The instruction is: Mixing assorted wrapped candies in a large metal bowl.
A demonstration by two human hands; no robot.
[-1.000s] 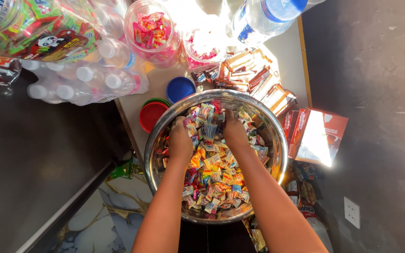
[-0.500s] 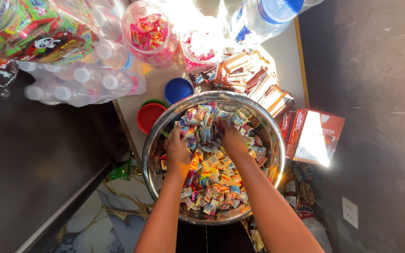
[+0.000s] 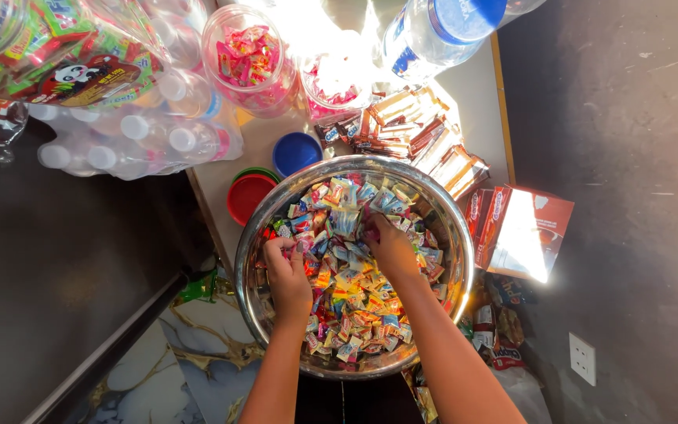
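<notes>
A wide steel bowl sits at the near edge of the tabletop, heaped with small wrapped candies in many colours. Both hands are down in the pile. The left hand is curled, fingers bent over a few candies at the bowl's left side. The right hand is also bent shut, fingertips pinching wrappers near the middle of the heap.

Just beyond the bowl's far rim lie a blue lid and a red lid. Behind them stand two clear jars, each holding pink wrapped sweets. Along the right edge lies a row of wrapped bars, with a red box beside the bowl. At the far left corner is a pack of water bottles, and a big blue-capped bottle stands at the far edge.
</notes>
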